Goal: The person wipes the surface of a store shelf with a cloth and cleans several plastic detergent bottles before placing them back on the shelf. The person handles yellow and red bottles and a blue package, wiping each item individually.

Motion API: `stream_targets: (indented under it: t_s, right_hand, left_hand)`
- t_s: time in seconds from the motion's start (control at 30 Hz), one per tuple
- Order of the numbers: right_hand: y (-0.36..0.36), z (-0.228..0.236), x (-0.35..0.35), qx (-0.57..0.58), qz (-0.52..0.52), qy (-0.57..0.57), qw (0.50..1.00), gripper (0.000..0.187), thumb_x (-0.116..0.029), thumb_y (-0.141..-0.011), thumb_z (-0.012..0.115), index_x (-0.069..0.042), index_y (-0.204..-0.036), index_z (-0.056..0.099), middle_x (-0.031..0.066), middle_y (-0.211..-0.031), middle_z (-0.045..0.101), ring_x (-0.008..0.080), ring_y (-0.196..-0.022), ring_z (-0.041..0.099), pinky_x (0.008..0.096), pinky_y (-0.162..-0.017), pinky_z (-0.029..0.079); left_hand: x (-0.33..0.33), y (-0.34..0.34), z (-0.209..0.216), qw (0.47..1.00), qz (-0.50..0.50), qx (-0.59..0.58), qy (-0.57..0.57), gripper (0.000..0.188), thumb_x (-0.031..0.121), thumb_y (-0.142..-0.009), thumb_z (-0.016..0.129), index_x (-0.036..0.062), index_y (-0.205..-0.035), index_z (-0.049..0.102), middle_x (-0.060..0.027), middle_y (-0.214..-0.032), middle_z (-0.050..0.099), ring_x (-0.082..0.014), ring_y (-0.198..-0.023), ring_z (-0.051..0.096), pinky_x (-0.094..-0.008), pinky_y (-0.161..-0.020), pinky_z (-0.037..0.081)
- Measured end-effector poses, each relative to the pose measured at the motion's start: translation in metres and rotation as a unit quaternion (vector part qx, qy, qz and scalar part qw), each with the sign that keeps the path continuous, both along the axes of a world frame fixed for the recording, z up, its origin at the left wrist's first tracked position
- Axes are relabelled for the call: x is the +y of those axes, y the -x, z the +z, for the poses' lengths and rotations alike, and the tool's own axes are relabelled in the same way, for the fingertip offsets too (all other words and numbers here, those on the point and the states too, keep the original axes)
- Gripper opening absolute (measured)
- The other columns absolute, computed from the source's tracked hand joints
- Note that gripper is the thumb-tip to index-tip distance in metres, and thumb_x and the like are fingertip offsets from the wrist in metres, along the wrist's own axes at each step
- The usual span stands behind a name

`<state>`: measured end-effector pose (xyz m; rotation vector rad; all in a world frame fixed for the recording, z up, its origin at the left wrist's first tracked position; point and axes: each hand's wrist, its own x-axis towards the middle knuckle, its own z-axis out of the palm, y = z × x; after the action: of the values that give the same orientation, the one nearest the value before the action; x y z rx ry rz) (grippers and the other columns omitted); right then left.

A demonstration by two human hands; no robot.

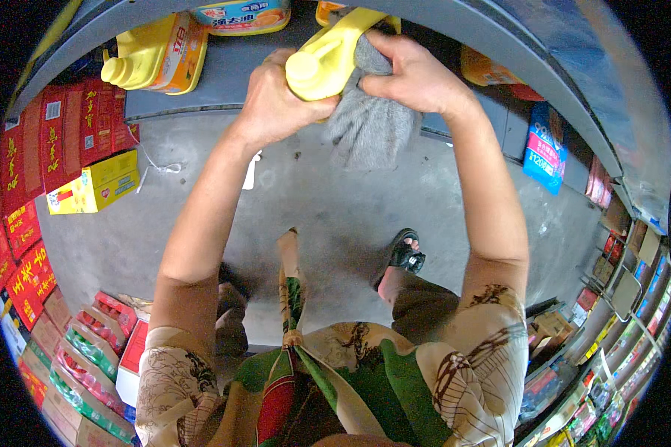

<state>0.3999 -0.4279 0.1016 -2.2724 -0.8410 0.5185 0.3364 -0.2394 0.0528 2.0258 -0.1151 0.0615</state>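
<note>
A yellow detergent jug [328, 61] with a screw cap is held up in front of me, tilted, near the lower shelf. My left hand [272, 100] grips it from the left, around its cap end. On the other side my right hand [417, 74] is closed on a grey cloth [376, 119], pressing it against the jug's side. Most of the cloth hangs down below that hand. Another yellow jug with an orange label [164, 56] stands on the shelf at the left, and a blue-labelled jug [242, 16] is farther back.
The grey metal shelf [209, 97] runs across the far side, with an upper edge arching overhead. Red cartons [60, 134] and a yellow box [97, 182] are stacked at left. A blue package [546, 147] hangs at right; stocked shelves [634, 305] line the far right.
</note>
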Motion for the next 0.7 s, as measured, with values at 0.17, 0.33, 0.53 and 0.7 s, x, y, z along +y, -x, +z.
stream_targets:
  t_s: [0.17,0.33,0.53,0.7]
  right_hand:
    - [0.004,-0.005,-0.008,-0.237,-0.018,0.270,0.933,0.044,-0.011,-0.074,0.053,-0.008,-0.117,0.046,0.0212,-0.083,0.061,0.0333,-0.077,0.060,0.0403,-0.069,0.050]
    - [0.021,-0.064,-0.027,-0.350,-0.135,0.117,0.919,0.049,-0.004,-0.069,0.058,0.006,-0.114,0.044,0.0219,-0.081,0.058,0.0372,-0.076,0.059,0.0420,-0.066,0.050]
    - [0.041,-0.090,-0.023,-0.120,-0.383,-0.222,0.888,0.027,-0.007,-0.074,0.056,-0.001,-0.100,0.053,0.0225,-0.093,0.058,0.0377,-0.086,0.055,0.0425,-0.079,0.044]
    - [0.040,-0.022,0.023,-0.312,-0.274,-0.160,0.896,0.034,-0.031,-0.087,0.047,0.000,-0.101,0.054,0.0207,-0.099,0.054,0.0348,-0.093,0.048,0.0419,-0.083,0.037]
  left_hand:
    - [0.001,0.003,-0.007,1.000,0.016,0.015,-0.006,0.051,0.034,-0.054,0.076,0.0016,-0.091,0.063,-0.0166,-0.091,0.061,-0.0285,-0.082,0.060,-0.0340,-0.075,0.048]
    - [-0.009,-0.004,-0.008,0.999,0.027,0.002,-0.027,0.053,0.035,-0.056,0.077,-0.0005,-0.092,0.062,-0.0170,-0.092,0.061,-0.0276,-0.084,0.061,-0.0336,-0.075,0.048]
    - [-0.012,0.006,-0.011,0.999,0.025,-0.013,-0.034,0.051,0.032,-0.055,0.078,-0.0002,-0.091,0.063,-0.0170,-0.092,0.061,-0.0277,-0.084,0.061,-0.0344,-0.073,0.048]
    - [-0.018,0.015,-0.007,1.000,0.013,0.004,-0.020,0.064,0.026,-0.056,0.079,-0.0028,-0.106,0.052,-0.0155,-0.092,0.061,-0.0286,-0.086,0.061,-0.0352,-0.075,0.048]
